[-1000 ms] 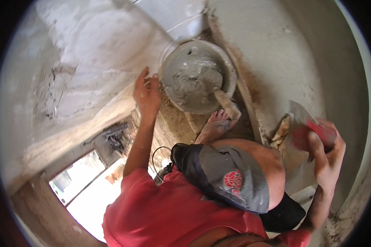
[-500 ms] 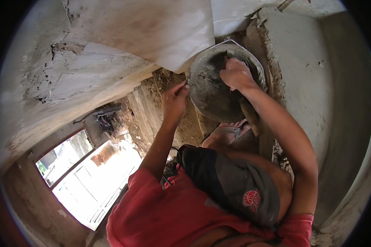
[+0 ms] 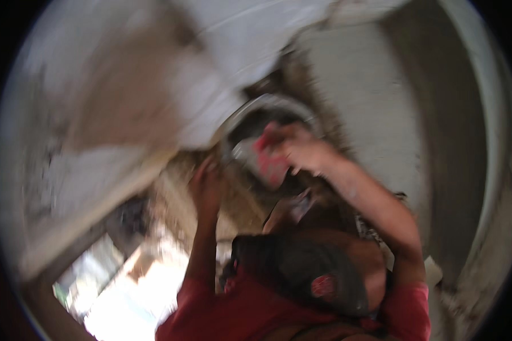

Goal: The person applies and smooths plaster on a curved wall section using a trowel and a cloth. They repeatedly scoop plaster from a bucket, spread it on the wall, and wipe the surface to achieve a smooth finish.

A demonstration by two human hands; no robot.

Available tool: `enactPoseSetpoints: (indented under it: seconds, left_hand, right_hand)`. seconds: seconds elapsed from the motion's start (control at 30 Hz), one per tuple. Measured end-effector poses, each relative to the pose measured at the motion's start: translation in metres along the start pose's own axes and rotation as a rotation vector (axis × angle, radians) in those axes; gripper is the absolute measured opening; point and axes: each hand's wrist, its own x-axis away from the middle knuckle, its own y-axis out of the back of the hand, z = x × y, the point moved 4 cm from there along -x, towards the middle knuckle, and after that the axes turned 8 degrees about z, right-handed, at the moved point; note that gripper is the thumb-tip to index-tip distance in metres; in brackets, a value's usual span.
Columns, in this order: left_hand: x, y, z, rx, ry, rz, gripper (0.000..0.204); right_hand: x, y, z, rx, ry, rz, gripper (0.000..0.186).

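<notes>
A round bucket (image 3: 313,116) with grey wet mortar inside stands in front of me, its pale rim blurred by motion. Over it, my right hand (image 3: 301,150) is closed on a flat grey-and-red tool that looks like a trowel (image 3: 272,167); smearing hides its exact shape. My left hand (image 3: 206,183) is beside the bucket's left rim, with its fingers pointing up toward it. They are too blurred to show whether they grip the rim.
Rough plastered wall (image 3: 96,108) rises on the left and at the top. A grey plastered ledge (image 3: 364,85) runs along the right. Bright window light (image 3: 136,290) shows at lower left. My foot (image 3: 287,213) is just below the bucket.
The view has shifted, so the bucket appears lower and farther left. My right hand has come up from inside the bucket, and the grey-and-red tool now shows in it.
</notes>
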Motion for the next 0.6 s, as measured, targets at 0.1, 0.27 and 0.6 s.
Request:
enactPoseSetpoints:
  seconds: [0.1,0.27,0.6]
  left_hand:
    - [0.008,0.003,-0.048,-0.328,-0.111,-0.312,0.036]
    - [0.006,-0.091,-0.149,-0.020,-0.518,-0.151,0.044]
    - [-0.114,-0.380,-0.320,-0.028,-1.044,0.432,0.075]
  right_hand:
    - [0.058,0.025,0.000,-0.074,0.102,-0.137,0.032]
    - [0.191,0.096,0.016,-0.166,0.438,-0.371,0.027]
    - [0.353,0.236,0.104,1.052,0.623,-1.375,0.034]
